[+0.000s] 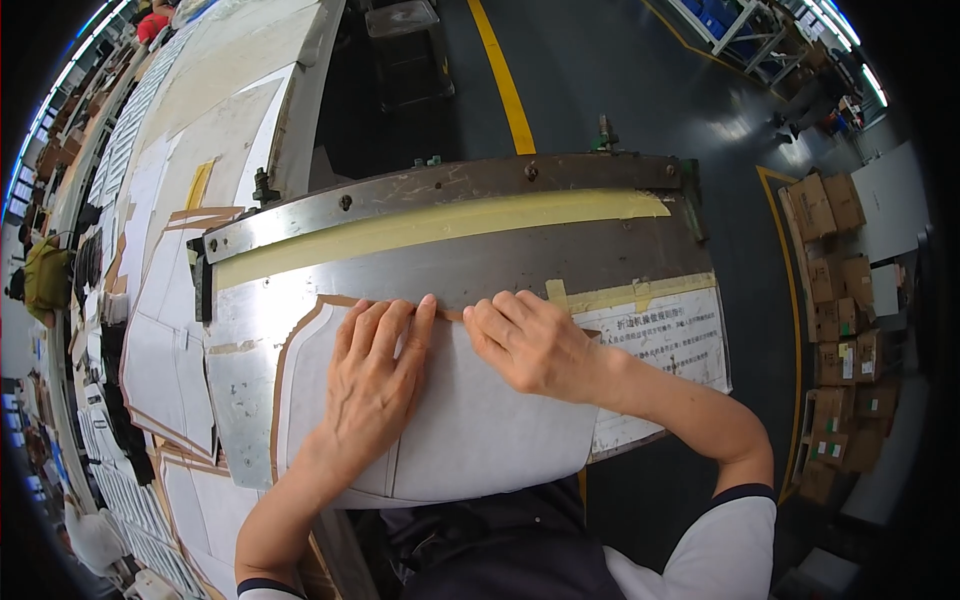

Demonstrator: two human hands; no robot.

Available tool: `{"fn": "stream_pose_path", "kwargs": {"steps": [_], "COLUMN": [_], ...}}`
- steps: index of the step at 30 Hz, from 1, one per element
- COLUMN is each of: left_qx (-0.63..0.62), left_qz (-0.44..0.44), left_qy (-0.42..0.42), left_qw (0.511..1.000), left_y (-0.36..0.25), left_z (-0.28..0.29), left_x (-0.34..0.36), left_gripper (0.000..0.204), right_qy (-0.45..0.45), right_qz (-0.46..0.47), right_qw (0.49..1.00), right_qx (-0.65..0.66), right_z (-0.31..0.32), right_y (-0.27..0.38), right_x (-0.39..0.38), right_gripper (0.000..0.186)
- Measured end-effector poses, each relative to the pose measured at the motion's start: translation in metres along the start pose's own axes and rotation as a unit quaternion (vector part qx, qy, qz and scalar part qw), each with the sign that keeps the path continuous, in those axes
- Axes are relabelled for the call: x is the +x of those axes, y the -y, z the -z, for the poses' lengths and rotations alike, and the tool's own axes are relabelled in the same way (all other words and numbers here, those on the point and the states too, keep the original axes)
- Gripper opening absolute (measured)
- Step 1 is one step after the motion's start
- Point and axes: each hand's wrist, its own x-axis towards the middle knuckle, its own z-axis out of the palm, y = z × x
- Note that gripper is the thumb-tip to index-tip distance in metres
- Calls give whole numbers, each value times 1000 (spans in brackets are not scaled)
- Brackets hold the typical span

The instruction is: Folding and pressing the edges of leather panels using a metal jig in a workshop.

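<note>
A large white-backed panel (490, 440) with a narrow brown edge lies on the metal plate of a bench machine (440, 262), in front of me. My left hand (372, 365) rests flat on it, fingers stretched toward the panel's far edge. Beside it, my right hand (532, 345) is closed in a pinch at that same brown edge, thumb and fingers together. The edge right under the right fingertips is partly hidden. Beneath my right wrist, a white printed sheet (660, 345) is taped to the plate.
Behind the plate runs a long metal bar (440, 187) with bolts, and a yellow tape strip (440, 232) lines its near side. More white-backed panels (165, 375) lie stacked on the left table. Cardboard boxes (840, 300) stand at the right, past a yellow floor line (790, 350).
</note>
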Motion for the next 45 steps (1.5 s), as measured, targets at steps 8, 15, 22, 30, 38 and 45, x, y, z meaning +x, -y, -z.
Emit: {"fn": "stream_pose_path", "kwargs": {"steps": [8, 15, 22, 30, 38, 45], "left_qx": [33, 36, 39, 59, 72, 114], "left_qz": [11, 32, 34, 16, 4, -21], "left_qy": [6, 41, 35, 22, 19, 29], "left_qw": [999, 998, 998, 998, 997, 993], "left_y": [-4, -11, -11, -11, -23, -27], "left_z": [-3, 4, 2, 0, -2, 2], "left_x": [-1, 3, 0, -5, 6, 5], "left_gripper": [57, 61, 59, 56, 51, 52], "right_qy": [2, -5, 0, -14, -9, -14], "right_qz": [5, 7, 9, 6, 1, -69], "right_qw": [1000, 1000, 1000, 1000, 1000, 997], "right_qx": [2, 3, -1, 22, -9, -19], "right_z": [1, 0, 0, 0, 1, 23], "right_y": [0, 1, 1, 1, 3, 5], "right_x": [0, -1, -2, -1, -4, -32], "right_gripper": [15, 14, 14, 22, 19, 21]}}
